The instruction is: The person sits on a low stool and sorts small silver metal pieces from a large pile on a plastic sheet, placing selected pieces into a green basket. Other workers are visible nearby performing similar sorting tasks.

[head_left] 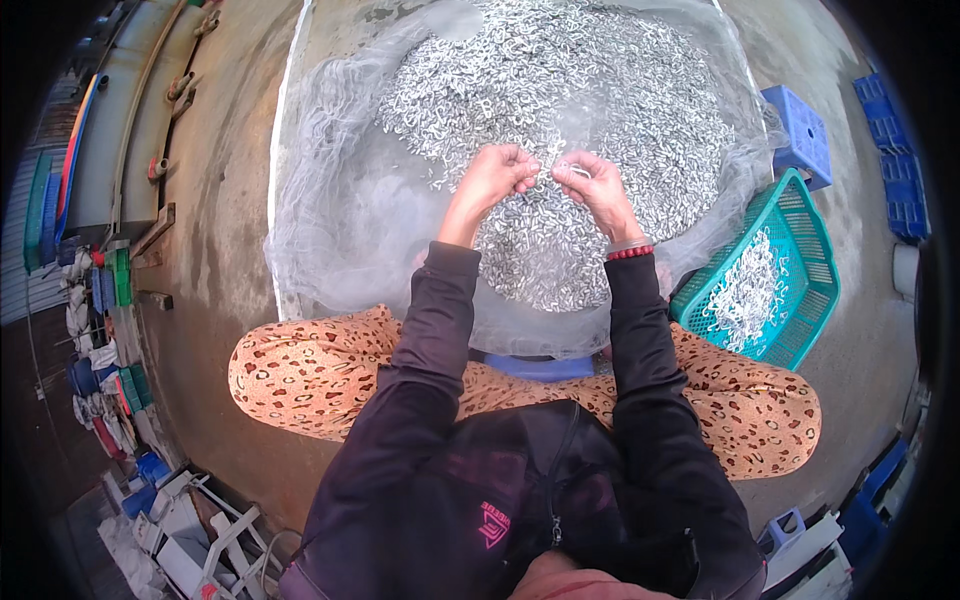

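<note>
A wide heap of small, silvery-white curled pieces that look like little fish lies before me on a fine pale mesh net. Over the near middle of this heap, both hands are raised close together, with a small gap between their fingertips. My left hand is closed in a pinch; what it holds, if anything, is too small to make out. Thumb and forefinger of my right hand are pinched on a small white curled piece. A red bead bracelet circles the right wrist.
Beside my right knee, a tilted green plastic basket holds a small pile of white pieces. A blue plastic stool stands beyond it. Blue crates line the far right. Pipes and a long tank run along the left.
</note>
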A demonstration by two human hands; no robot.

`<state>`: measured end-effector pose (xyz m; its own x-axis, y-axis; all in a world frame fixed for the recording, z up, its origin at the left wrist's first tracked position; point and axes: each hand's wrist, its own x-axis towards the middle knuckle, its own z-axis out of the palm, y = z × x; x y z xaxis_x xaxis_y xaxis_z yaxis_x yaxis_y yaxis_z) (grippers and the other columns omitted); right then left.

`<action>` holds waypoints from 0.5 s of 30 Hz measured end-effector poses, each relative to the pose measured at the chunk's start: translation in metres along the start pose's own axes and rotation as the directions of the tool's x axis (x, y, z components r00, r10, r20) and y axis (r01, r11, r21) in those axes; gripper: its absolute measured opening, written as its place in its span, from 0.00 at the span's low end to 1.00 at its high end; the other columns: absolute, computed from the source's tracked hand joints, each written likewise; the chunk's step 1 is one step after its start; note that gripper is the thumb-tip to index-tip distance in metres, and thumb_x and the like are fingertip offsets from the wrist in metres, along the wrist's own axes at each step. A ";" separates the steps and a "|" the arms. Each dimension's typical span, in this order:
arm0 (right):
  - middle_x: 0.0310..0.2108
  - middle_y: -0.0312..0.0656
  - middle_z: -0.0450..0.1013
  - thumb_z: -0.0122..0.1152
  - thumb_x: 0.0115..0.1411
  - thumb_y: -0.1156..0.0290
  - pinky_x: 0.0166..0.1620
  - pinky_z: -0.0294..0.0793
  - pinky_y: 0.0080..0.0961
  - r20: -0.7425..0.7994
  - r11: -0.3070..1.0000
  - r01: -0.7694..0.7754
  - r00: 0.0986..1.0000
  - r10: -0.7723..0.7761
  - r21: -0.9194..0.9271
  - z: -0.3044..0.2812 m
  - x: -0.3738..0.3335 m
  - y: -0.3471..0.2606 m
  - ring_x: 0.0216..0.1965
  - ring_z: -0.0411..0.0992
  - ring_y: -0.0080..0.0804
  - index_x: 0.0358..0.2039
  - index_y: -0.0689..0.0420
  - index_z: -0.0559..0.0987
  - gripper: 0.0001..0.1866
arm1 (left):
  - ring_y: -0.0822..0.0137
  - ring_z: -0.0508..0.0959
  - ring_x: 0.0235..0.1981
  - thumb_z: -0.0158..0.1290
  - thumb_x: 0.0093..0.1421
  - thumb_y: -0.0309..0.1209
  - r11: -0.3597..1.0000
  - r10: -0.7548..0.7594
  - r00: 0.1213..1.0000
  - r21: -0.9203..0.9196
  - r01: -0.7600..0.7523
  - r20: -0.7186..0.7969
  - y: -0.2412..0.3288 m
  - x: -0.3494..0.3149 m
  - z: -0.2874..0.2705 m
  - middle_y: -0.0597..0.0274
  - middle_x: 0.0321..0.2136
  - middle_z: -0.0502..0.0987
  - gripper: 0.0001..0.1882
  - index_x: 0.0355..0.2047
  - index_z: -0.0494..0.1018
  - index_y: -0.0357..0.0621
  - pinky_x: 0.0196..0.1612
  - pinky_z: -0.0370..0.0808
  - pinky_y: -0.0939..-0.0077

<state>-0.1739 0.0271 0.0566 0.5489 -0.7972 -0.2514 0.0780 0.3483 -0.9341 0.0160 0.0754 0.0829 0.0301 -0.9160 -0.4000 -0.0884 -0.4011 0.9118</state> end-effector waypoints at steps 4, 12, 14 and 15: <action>0.25 0.29 0.72 0.63 0.54 0.71 0.25 0.62 0.09 -0.061 0.975 0.190 0.978 -0.198 -0.118 0.003 0.000 -0.001 0.24 0.64 0.10 0.31 0.57 0.79 0.05 | 0.80 0.72 0.22 0.53 0.58 0.30 0.986 0.040 0.996 -0.159 -0.051 -0.074 0.004 -0.001 0.016 0.65 0.23 0.75 0.07 0.32 0.73 0.38 0.24 0.67 0.86; 0.28 0.32 0.74 0.64 0.51 0.74 0.34 0.68 0.16 -0.075 0.955 0.184 0.976 -0.206 -0.235 -0.014 -0.003 -0.017 0.29 0.69 0.17 0.31 0.60 0.80 0.06 | 0.73 0.77 0.24 0.53 0.58 0.30 0.981 0.133 0.983 0.162 -0.111 -0.127 0.004 0.003 0.035 0.59 0.23 0.77 0.08 0.31 0.73 0.37 0.27 0.72 0.77; 0.28 0.33 0.74 0.65 0.51 0.73 0.34 0.68 0.16 -0.045 0.888 0.284 0.946 -0.321 -0.361 -0.014 -0.002 -0.021 0.30 0.69 0.18 0.30 0.60 0.80 0.06 | 0.74 0.76 0.24 0.53 0.58 0.32 0.978 0.174 0.976 0.140 -0.156 -0.129 0.007 0.004 0.030 0.60 0.23 0.78 0.09 0.32 0.73 0.36 0.28 0.71 0.78; 0.28 0.34 0.74 0.65 0.51 0.73 0.35 0.68 0.16 -0.037 0.833 0.365 0.908 -0.416 -0.417 -0.013 -0.002 -0.021 0.32 0.70 0.18 0.30 0.61 0.80 0.06 | 0.75 0.76 0.24 0.53 0.58 0.32 0.971 0.185 0.966 0.183 -0.152 -0.180 0.008 0.004 0.032 0.61 0.24 0.77 0.10 0.33 0.72 0.36 0.27 0.70 0.80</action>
<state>-0.1870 0.0147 0.0735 0.4355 -0.8874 0.1511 -0.0820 -0.2063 -0.9751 -0.0161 0.0688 0.0861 0.1917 -0.9607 -0.2010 -0.2730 -0.2489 0.9292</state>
